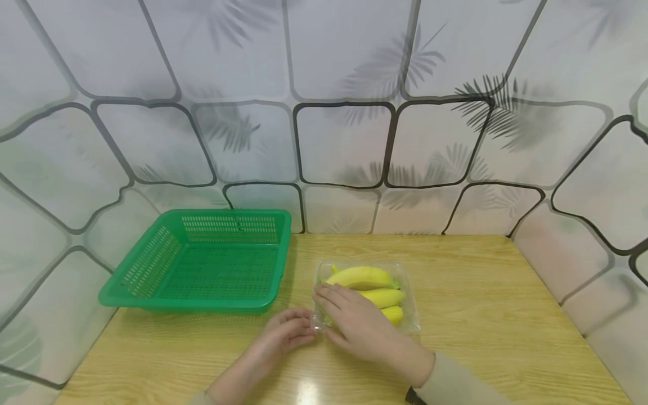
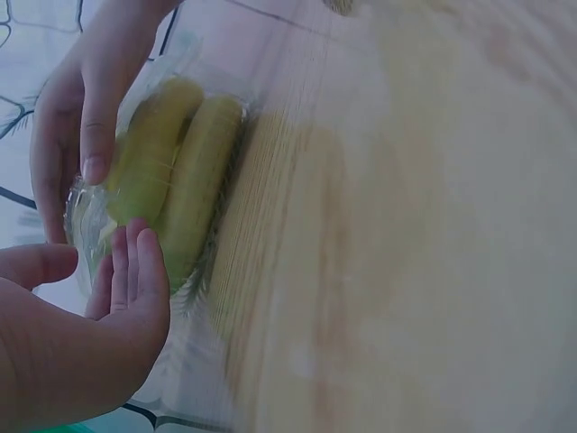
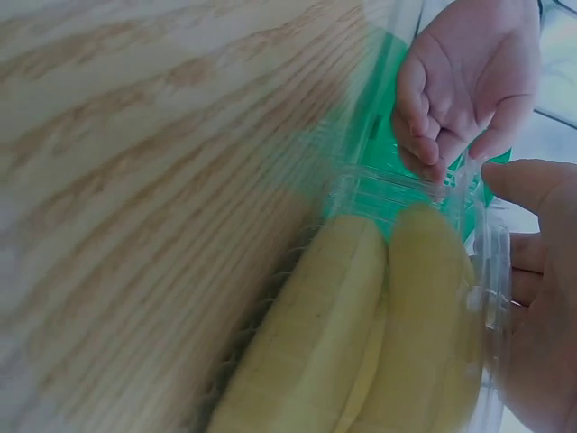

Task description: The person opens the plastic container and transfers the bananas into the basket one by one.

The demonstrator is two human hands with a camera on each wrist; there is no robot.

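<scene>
Yellow bananas (image 1: 361, 277) lie side by side in a clear plastic box (image 1: 412, 316) on the wooden table. My right hand (image 1: 361, 326) rests across the left part of the box with its fingers extended, covering some of the fruit. At the box's near left corner is my left hand (image 1: 288, 333), its fingertips right at the plastic edge. Seen from the left wrist, the fingers of the left hand (image 2: 99, 334) are fairly straight, with the thumb held apart. The right wrist view shows the right hand (image 3: 545, 298) along the box's lid edge.
A green plastic basket (image 1: 273, 304) with slotted walls stands to the left, behind my left hand. Patterned wall covering (image 1: 344, 146) closes off the back and both sides of the wooden table (image 1: 481, 304). A small dark object (image 1: 415, 397) shows beside the right sleeve.
</scene>
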